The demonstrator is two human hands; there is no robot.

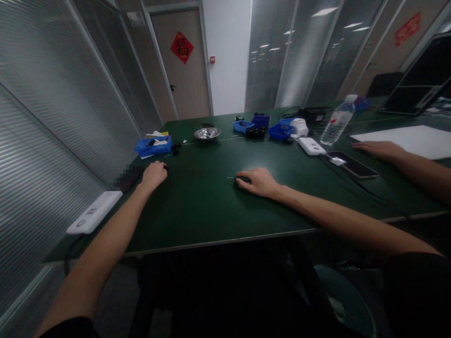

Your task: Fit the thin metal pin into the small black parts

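My left hand (pixel 154 174) rests on the dark green table (pixel 197 211) as a loose fist, with a small black part (pixel 165 167) showing at its knuckles. My right hand (pixel 258 182) lies near the table's middle, its fingers curled over a small black piece (pixel 242 179) from which a thin pin sticks out to the left. Both forearms reach in from the near edge.
Another person's hand (pixel 380 149) lies flat at the right, by a white sheet (pixel 408 140). A phone (pixel 352 164), a white power bank (pixel 311 145) and a water bottle (pixel 336 123) stand nearby. Blue bins (pixel 153 146) and a metal bowl (pixel 207 134) sit farther back. A white device (pixel 94 212) lies at the left edge.
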